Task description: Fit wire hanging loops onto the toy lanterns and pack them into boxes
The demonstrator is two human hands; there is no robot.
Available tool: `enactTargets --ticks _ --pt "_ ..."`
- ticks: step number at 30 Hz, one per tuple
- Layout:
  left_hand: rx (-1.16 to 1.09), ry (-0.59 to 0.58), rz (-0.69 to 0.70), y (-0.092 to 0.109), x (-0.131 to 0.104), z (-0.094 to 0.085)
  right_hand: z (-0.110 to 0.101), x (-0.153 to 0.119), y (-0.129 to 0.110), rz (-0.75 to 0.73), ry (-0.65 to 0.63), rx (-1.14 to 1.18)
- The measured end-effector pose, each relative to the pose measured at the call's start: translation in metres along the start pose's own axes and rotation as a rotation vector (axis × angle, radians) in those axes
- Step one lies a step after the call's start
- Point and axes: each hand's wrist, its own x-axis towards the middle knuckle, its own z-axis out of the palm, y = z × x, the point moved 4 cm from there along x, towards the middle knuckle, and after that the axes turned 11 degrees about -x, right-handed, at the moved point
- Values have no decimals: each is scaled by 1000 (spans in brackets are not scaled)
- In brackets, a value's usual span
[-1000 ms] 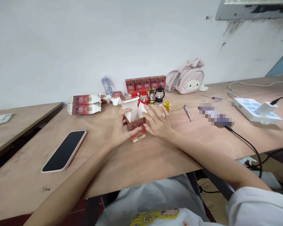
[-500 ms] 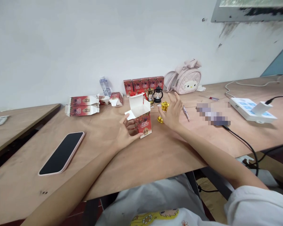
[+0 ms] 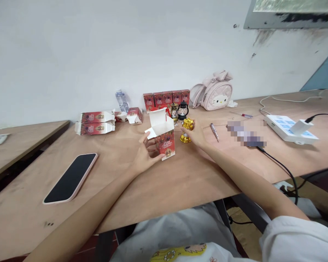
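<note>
My left hand (image 3: pixel 146 156) is closed round a red printed gift box (image 3: pixel 166 142), which stands with its white top flaps open on the table. To the box's right, my right hand (image 3: pixel 196 135) has its thumb and fingers round a small gold lantern (image 3: pixel 188 124). The lantern stands upright, and its middle is partly covered by the thumb. Behind the open box are a black lantern (image 3: pixel 183 110) and a bronze-coloured lantern (image 3: pixel 174 111), with a bit of red ribbon (image 3: pixel 168 111) beside them.
Several closed red boxes (image 3: pixel 168 99) line the wall. Unfolded boxes (image 3: pixel 95 123) and a plastic bottle (image 3: pixel 121 100) are at the back left. A phone (image 3: pixel 71 178) lies front left. Rightward are a screwdriver (image 3: pixel 214 132), a pink bag (image 3: pixel 217 96) and a white power strip (image 3: pixel 281 125).
My right hand has come down and its fingers have closed round the gold lantern, which has shifted slightly left. My left hand holds the box in the same place.
</note>
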Motion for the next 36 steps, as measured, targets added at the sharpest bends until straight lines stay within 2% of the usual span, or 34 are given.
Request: enactTargets --ticks 3,10,14,22,24,26,28,30,32,34,36 --pt "-9 3 -28 0 0 0 5 -3 2 24 -1 49" --pt "-1 10 -18 -2 1 -1 13 -17 -1 -35 104 -197" --pt "10 16 -16 -3 1 -2 16 -22 -5 -116 50 -79" --pt "20 0 0 -2 1 -1 21 -14 -8 -46 -115 341" --pt "14 -2 -3 -3 1 -2 18 -14 -9 5 -97 291" --pt "18 -4 -9 -5 0 -2 8 -13 -13 56 23 192" --pt "27 8 -14 -7 0 -2 -10 -11 -23 82 241 170" --pt "29 28 -27 -10 -1 -2 -31 -5 -40 58 465 277" --pt "28 46 -51 -13 -2 -3 -48 5 -65 -16 573 410" --pt "35 52 -69 -16 -3 -3 -56 17 -95 -135 524 512" --pt "42 46 -81 -16 -3 -2 -53 23 -127 -281 380 469"
